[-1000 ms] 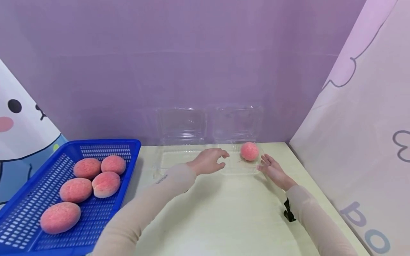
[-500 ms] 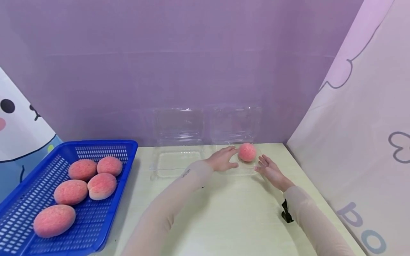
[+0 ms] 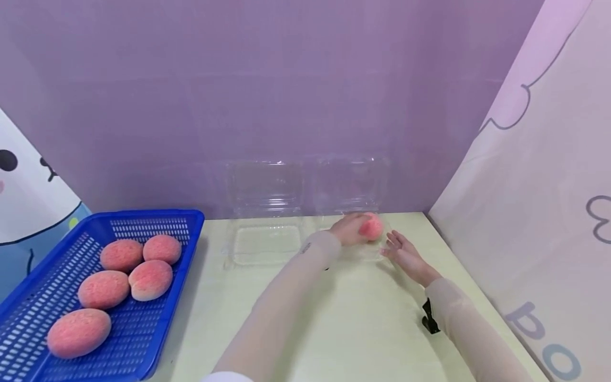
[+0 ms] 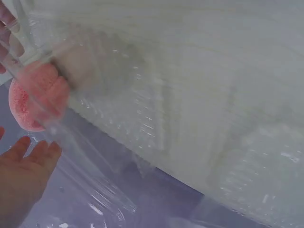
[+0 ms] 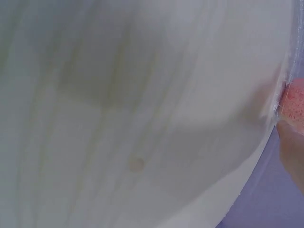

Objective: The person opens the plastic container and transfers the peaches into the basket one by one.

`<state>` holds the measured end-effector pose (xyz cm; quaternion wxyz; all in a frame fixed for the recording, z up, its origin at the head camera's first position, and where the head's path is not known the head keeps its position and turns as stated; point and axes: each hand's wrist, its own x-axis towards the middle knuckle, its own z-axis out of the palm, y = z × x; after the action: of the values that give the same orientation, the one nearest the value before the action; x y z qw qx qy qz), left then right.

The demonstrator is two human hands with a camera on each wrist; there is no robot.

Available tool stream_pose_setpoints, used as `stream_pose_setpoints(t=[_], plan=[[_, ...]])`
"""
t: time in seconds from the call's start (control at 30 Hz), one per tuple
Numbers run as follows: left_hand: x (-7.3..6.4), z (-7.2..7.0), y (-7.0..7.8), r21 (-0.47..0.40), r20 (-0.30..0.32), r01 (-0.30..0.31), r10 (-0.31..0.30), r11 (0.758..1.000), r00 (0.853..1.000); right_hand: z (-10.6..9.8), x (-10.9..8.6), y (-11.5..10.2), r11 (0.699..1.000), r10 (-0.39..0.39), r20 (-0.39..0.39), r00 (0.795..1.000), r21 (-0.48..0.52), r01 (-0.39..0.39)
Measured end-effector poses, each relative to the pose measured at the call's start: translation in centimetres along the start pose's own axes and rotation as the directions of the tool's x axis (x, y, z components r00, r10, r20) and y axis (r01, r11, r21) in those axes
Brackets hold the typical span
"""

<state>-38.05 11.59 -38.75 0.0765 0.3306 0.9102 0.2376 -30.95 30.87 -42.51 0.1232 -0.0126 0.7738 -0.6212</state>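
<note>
A pink peach [image 3: 373, 227] sits in the right-hand clear plastic clamshell container [image 3: 350, 256], whose lid stands raised behind it. My left hand [image 3: 349, 229] is at the peach's left side and hides part of it. In the left wrist view, the fingers [image 4: 40, 154] of that hand reach toward the peach [image 4: 38, 95], with a small gap between. On the other side, my right hand [image 3: 407, 258] lies with extended fingers at the container's right edge. The right wrist view catches just one finger [image 5: 290, 147] beside the container wall, near the peach [image 5: 293, 105].
A second open clamshell container [image 3: 267, 245] stands to the left on the pale table [image 3: 363, 323]. Further left is a blue plastic basket [image 3: 167, 331] with several peaches [image 3: 150, 280] inside. Purple cloth [image 3: 267, 95] hangs close behind the containers.
My left hand has moved right, from over the gap between the containers to the peach's left side. The right hand stays at the container's right edge.
</note>
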Motion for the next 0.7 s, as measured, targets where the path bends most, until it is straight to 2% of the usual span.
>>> stream_pose_setpoints(t=[0.2,0.33,0.53,0.7], plan=[[1.1,1.0,0.7,-0.050,0.030,0.087,-0.085,0.995,0.996,0.0,-0.2,0.2,1.000,0.020,-0.002,1.000,0.010,-0.020],[1.5,1.9,0.5,-0.049,0.015,0.114,-0.113,0.992,0.993,0.3,-0.1,0.5,0.999,0.029,-0.014,0.999,0.019,-0.028],[2.5,3.1,0.0,0.023,-0.024,0.062,-0.062,0.998,0.998,0.2,-0.1,0.8,1.000,0.006,-0.015,1.000,0.006,-0.006],[3.4,3.4,0.0,0.067,-0.049,0.034,-0.031,0.997,0.998,0.0,0.0,0.5,0.999,-0.045,-0.006,0.999,0.003,0.045]])
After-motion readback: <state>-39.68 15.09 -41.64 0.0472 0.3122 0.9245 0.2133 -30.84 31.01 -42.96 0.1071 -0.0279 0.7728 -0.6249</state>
